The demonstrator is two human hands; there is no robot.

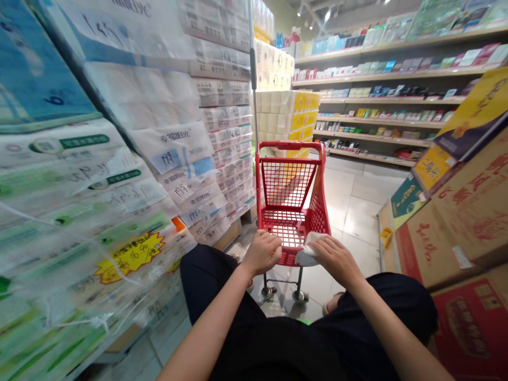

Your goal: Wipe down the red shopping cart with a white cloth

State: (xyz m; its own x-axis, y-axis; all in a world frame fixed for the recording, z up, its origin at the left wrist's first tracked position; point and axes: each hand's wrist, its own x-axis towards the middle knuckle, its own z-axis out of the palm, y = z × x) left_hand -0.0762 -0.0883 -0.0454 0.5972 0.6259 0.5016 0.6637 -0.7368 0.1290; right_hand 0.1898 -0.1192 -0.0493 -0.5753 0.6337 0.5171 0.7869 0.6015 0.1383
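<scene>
A small red shopping cart (291, 182) stands on the tiled floor right in front of me, its mesh basket holding nothing. My left hand (262, 252) is curled over the near rim of the cart, fingers wrapped round it. My right hand (335, 259) rests at the same rim to the right, pressing a white cloth (307, 255) against the red plastic. I am low down, with my dark-trousered knees on both sides of the cart's wheels.
Tall stacks of wrapped tissue packs (119, 159) wall in the left side. Cardboard boxes (456, 211) with red print crowd the right. Shelves of goods (381, 100) run across the back. Grey tiled floor (357, 196) lies open beyond the cart.
</scene>
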